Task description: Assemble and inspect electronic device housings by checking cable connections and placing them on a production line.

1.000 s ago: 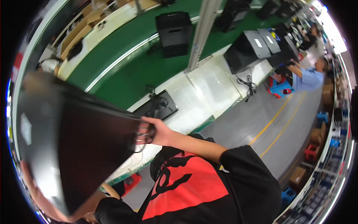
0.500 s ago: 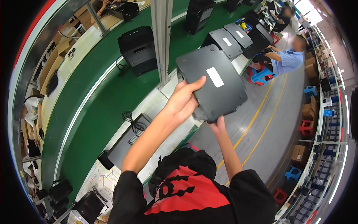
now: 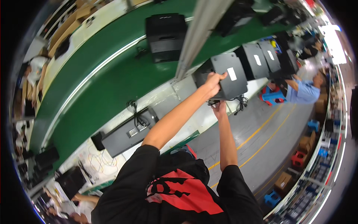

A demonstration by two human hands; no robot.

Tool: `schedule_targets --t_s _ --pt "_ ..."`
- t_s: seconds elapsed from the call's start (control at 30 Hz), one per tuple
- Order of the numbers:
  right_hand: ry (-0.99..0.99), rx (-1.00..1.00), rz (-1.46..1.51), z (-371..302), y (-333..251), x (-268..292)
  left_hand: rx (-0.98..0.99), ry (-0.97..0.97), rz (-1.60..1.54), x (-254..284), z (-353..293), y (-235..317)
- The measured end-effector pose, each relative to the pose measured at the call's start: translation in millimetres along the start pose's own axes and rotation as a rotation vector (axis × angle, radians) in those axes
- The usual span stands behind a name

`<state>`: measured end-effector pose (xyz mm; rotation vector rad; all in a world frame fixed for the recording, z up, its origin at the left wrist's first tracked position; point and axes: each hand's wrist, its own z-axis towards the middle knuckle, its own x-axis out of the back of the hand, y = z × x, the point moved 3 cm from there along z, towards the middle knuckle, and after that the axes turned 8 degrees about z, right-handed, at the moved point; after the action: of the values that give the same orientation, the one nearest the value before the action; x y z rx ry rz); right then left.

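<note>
A black boxy device [image 3: 235, 88] with small round feet and a white label is between my hands, over the white bench beside a row of similar boxes. My left hand [image 3: 212, 86] grips its left edge, with the thumb on the labelled face and the fingers partly hidden. At the near lower edge is my right hand [image 3: 220, 109], closed there, its fingertips partly hidden by the device. A dark cord [image 3: 241, 105] hangs by the device's near right corner. Whether the device rests on the bench I cannot tell.
Two labelled black boxes [image 3: 254, 61] stand just beyond. A metal post [image 3: 197, 41] rises left of the device. Another black device [image 3: 130, 136] with a coiled cord lies on the bench at left. One more stands on the green belt [image 3: 112, 93]. A seated co-worker [image 3: 306, 91] is at right.
My hands have carried the device away from me, toward the row of boxes. Its dark cord now shows at the near side. The whole view has shifted.
</note>
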<state>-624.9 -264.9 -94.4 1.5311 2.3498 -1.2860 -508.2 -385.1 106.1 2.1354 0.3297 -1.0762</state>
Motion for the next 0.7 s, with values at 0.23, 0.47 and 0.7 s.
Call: schedule_targets --t_s 0.23,0.47,0.7 --pt "-0.019 -0.090 -0.221 40 -6 41 -0.083 0.304 0.406 17 8 -2" --pt "0.079 -0.158 -0.416 -33 41 58 -0.366 -0.044 0.315 98 -211 -18" --pt "-0.069 -0.209 -0.816 -171 136 42 -0.397 0.601 0.474 360 -497 39"
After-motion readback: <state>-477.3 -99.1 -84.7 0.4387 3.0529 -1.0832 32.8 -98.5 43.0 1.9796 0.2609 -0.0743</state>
